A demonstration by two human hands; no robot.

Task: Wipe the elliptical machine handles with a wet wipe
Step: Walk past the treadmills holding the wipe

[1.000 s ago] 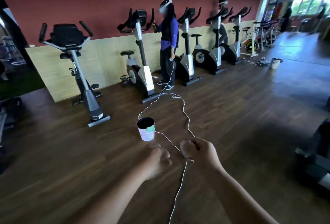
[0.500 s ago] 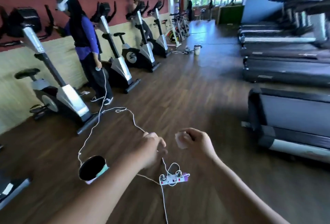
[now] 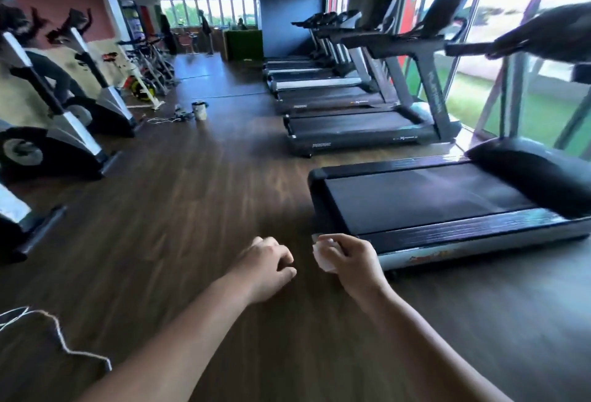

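My right hand point(image 3: 350, 259) is closed around a crumpled white wet wipe point(image 3: 322, 256), which sticks out on the left of the fist. My left hand point(image 3: 267, 265) hangs just beside it, a loose fist with nothing in it. Both hands are stretched out over the dark wooden floor. No elliptical handle is near them; a black handle and console point(image 3: 543, 33) of the nearest machine show at the upper right, well away from both hands.
The nearest treadmill deck point(image 3: 415, 200) lies right of my hands, with several more treadmills point(image 3: 351, 126) behind it along the windows. Exercise bikes point(image 3: 57, 132) line the left wall. A white cable point(image 3: 60, 341) crosses the floor at lower left. A white bucket point(image 3: 199, 110) stands far off.
The view has swung right, from the bikes and a person along the red wall to the treadmills. The cup and the power strip have left the view. My hands keep their pose.
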